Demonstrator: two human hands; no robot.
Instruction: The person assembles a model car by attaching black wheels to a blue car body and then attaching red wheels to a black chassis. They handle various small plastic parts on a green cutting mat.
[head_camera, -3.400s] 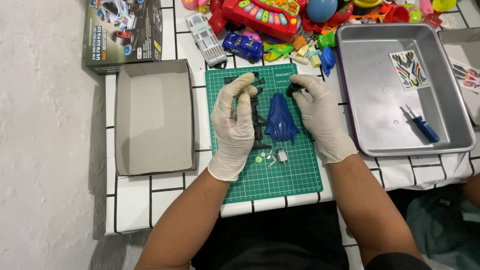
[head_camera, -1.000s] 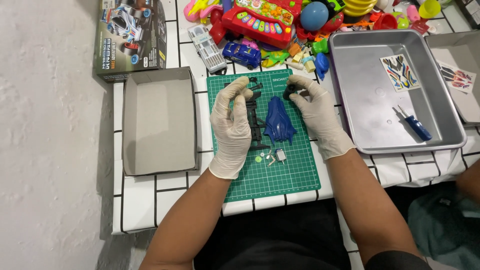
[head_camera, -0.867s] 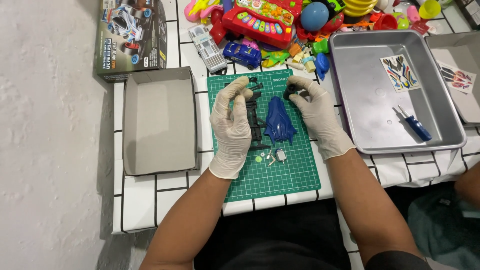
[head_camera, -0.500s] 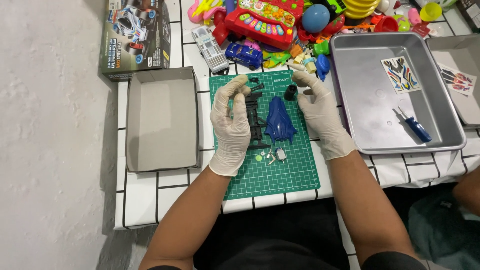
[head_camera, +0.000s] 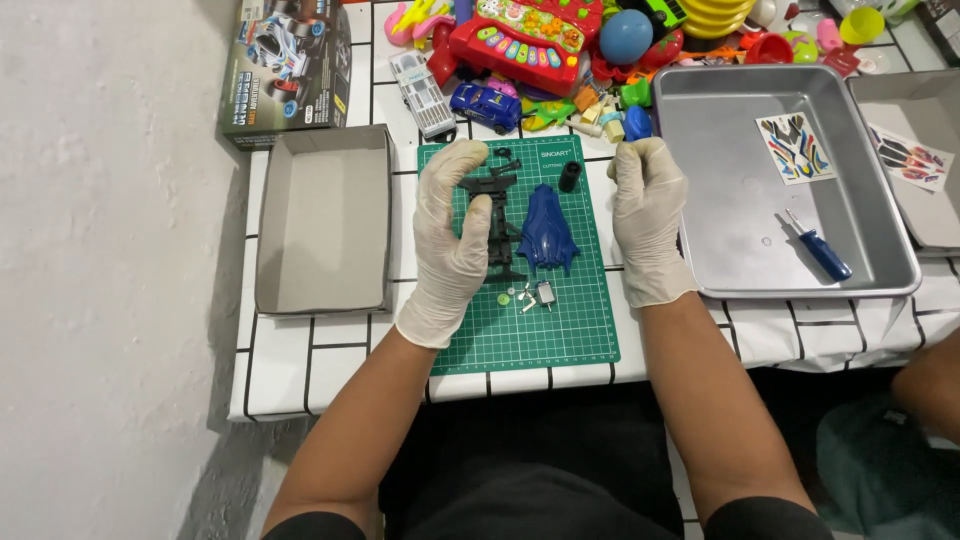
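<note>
Gloved fingers of the left hand (head_camera: 452, 235) grip a black toy-car chassis (head_camera: 497, 222) at the centre of the green cutting mat (head_camera: 560, 330). The right hand (head_camera: 648, 215), fingers curled with nothing visibly held, rests at the mat's right edge, near a black wheel (head_camera: 570, 176). A blue car body (head_camera: 547, 230) lies between the hands; a metal tray (head_camera: 730, 230) sits right of centre.

Head camera, steeply downward (close)

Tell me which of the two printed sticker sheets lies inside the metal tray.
The smaller square multicoloured sticker sheet, lying flat on the floor of the silver metal tray above the blue-handled screwdriver. The other sticker sheet lies in the grey box lid further right.
</note>
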